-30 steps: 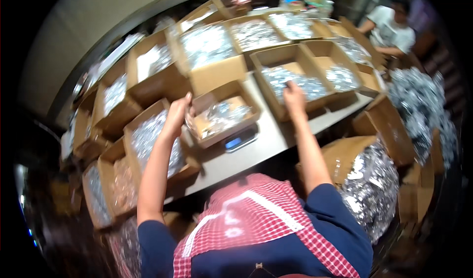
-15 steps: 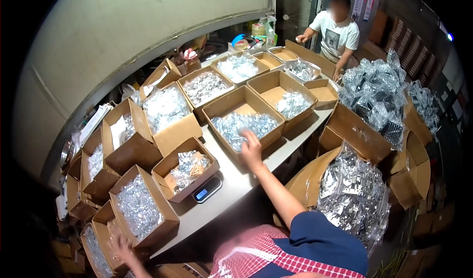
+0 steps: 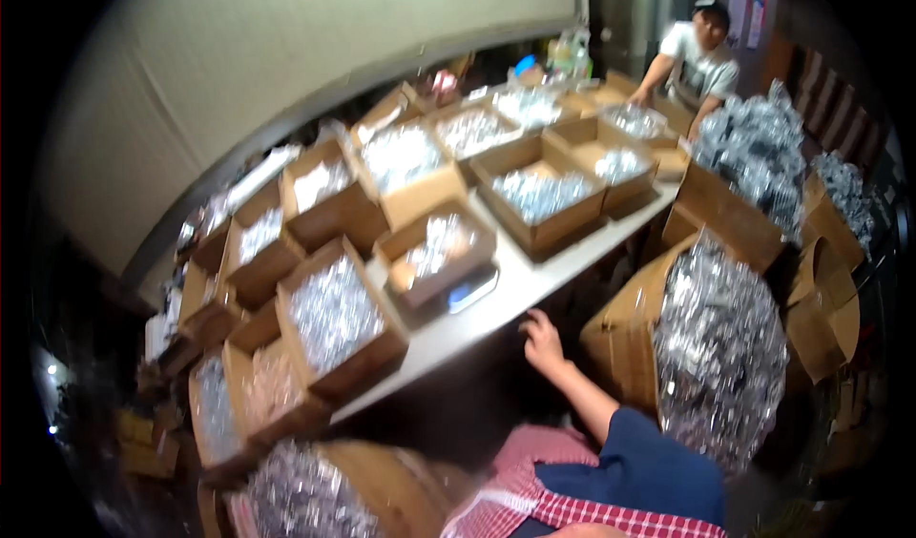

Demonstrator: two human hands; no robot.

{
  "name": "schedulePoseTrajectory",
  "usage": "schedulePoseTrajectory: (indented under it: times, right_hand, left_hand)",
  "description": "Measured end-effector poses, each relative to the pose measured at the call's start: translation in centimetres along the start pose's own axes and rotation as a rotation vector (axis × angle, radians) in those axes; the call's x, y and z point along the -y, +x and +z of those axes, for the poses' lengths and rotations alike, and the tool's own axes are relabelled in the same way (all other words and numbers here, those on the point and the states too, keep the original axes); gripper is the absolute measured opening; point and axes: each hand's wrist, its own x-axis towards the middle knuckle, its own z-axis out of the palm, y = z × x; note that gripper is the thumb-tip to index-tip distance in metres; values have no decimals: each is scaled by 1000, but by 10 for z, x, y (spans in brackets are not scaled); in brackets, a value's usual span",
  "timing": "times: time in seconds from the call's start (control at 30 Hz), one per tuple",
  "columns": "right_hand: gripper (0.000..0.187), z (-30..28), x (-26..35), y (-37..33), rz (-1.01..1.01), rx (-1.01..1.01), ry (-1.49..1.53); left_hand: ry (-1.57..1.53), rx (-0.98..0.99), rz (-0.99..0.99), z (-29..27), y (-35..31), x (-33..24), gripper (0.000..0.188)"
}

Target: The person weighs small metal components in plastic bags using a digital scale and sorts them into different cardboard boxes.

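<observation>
Resting at the near edge of the tabletop point(image 3: 534, 285), the right hand point(image 3: 542, 340) has its fingers loosely spread in a wide grip with nothing in it. The left hand is out of sight, so its grip cannot be told. Just beyond the right hand, a small cardboard box point(image 3: 434, 252) of shiny clear packets sits on a scale point(image 3: 469, 293). To its left stands a larger box point(image 3: 336, 317) full of the same silvery packets, and behind it another wide box point(image 3: 540, 199) near the middle of the tabletop. More open boxes line the far side along the wall. To the right of the hand, beside the tabletop, a tall carton point(image 3: 625, 333) brims with a heap of packets point(image 3: 720, 347). At the far end, another person point(image 3: 701, 56) leans over the tabletop.
</observation>
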Motion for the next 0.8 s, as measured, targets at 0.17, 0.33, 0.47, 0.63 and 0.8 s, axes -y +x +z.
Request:
schedulePoseTrajectory:
  times: [0.17,0.33,0.47,0.63,0.8]
  right_hand:
    - [29,54,32,-116,341,539,40]
    - [33,44,71,-197,-2,1324,189]
    - [38,11,43,-247,376,1228,28]
    - [36,-40,-33,-284,875,956,-436]
    - [37,-100,-28,-309,960,1035,-525]
  left_hand:
    - [51,117,24,-64,-40,26,50]
    - [61,112,-2,-121,-72,56,51]
    - [86,125,-6,-139,-86,69,53]
    - [118,61,-39,-177,-101,84,54]
    - [152,-49,-100,-214,-118,105,56]
